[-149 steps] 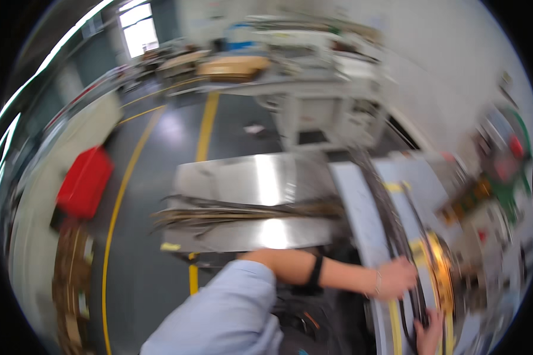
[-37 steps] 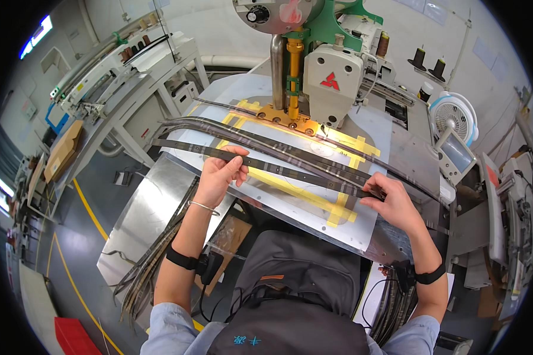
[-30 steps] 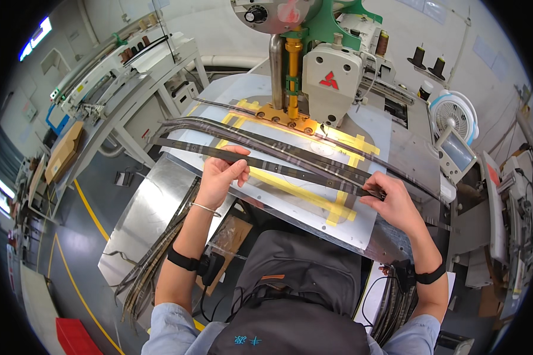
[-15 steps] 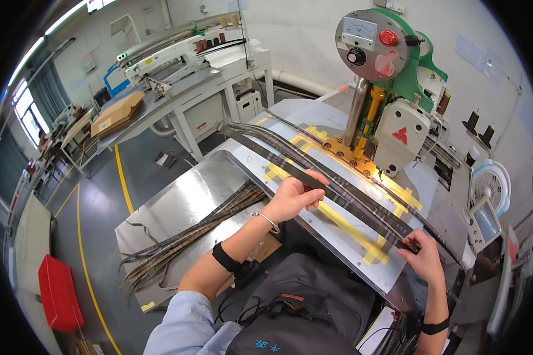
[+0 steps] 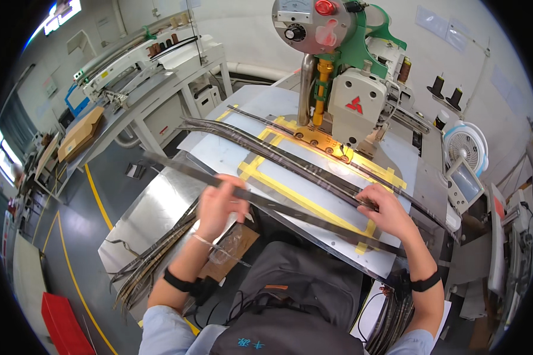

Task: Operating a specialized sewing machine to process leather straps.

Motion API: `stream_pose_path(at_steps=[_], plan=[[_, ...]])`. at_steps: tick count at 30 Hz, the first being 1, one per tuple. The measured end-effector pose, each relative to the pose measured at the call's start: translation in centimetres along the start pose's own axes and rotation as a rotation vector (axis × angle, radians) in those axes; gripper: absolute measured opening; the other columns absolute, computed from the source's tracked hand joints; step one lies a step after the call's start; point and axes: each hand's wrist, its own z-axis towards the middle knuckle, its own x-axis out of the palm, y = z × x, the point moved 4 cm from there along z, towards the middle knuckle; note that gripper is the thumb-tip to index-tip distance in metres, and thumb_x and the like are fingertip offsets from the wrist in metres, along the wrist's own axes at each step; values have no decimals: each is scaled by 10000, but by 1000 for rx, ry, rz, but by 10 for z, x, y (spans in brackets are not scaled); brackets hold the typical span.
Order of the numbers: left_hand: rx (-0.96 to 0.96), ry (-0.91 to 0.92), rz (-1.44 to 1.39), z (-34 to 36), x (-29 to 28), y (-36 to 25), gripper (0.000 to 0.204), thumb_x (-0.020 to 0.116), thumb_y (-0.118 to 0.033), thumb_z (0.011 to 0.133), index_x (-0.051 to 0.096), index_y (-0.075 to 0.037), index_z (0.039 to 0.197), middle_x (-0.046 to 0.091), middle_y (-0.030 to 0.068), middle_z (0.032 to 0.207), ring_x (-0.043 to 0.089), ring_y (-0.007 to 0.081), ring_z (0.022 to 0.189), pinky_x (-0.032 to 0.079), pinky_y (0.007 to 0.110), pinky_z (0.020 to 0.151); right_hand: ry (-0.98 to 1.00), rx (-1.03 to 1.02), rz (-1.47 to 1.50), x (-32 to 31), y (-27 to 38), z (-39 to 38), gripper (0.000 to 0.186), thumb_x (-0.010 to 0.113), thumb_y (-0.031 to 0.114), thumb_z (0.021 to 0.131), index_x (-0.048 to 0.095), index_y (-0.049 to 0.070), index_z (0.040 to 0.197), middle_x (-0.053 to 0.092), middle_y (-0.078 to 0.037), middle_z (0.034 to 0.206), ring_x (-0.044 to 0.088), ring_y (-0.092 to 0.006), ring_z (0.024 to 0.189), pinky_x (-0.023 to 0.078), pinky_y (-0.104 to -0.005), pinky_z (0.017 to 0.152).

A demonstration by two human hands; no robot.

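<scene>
Gripped in the left hand (image 5: 219,204), a long thin dark strip (image 5: 290,210) lies slantwise just above the metal counter (image 5: 231,157), its far end running toward the person's right. Fingers of the right hand (image 5: 385,210) press flat on another dark strip (image 5: 314,171) lying over the yellow tape outline (image 5: 278,189), not closed around it. Behind stands a green and white sewing machine (image 5: 349,89). More strips (image 5: 154,260) pile at the left.

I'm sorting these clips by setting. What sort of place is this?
Most likely a factory sewing workshop: a green and white industrial sewing machine stands on a steel table marked with yellow tape, long dark strips are piled beside it, and similar workbenches line the painted floor.
</scene>
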Motion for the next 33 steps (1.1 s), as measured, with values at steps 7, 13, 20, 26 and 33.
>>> stream_pose_path(at_steps=[7, 13, 20, 26, 33], plan=[[362, -385, -60, -34, -189, -114, 245, 450, -233, 1009, 586, -29, 1008, 624, 83, 811, 402, 41, 435, 314, 174, 362, 40, 53, -164, 16, -23, 25, 395, 703, 214, 820, 586, 63, 1165, 545, -120, 1143, 578, -308, 1009, 474, -378, 862], [772, -971, 378, -141, -344, -296, 311, 427, -249, 1018, 578, 23, 1029, 647, 89, 822, 366, 55, 403, 269, 198, 358, 37, 35, -232, 30, -33, 35, 441, 730, 191, 784, 565, 64, 1172, 540, -132, 1137, 575, -321, 1018, 468, -393, 864], [1323, -1422, 1707, -226, -271, -419, 236, 421, -145, 990, 629, -35, 1005, 701, 45, 821, 577, 114, 602, 449, 248, 529, 14, 65, -176, 20, -43, 25, 370, 728, 56, 693, 576, 41, 1029, 563, -145, 1003, 591, -315, 951, 478, -384, 809], [921, -1107, 2526, -148, -253, -333, 198, 549, -89, 906, 619, -182, 1066, 681, 30, 835, 649, 197, 623, 490, 323, 512, 7, 144, -163, 13, -47, 6, 380, 689, -6, 690, 540, 23, 1039, 521, -125, 973, 578, -285, 930, 486, -344, 747], [140, -307, 2521, -71, -361, -72, 129, 502, -115, 856, 504, -112, 985, 577, 58, 786, 644, 226, 650, 494, 372, 500, 26, 167, -171, 14, -42, 9, 369, 665, -22, 701, 540, 21, 1045, 532, -109, 991, 584, -269, 908, 479, -318, 730]])
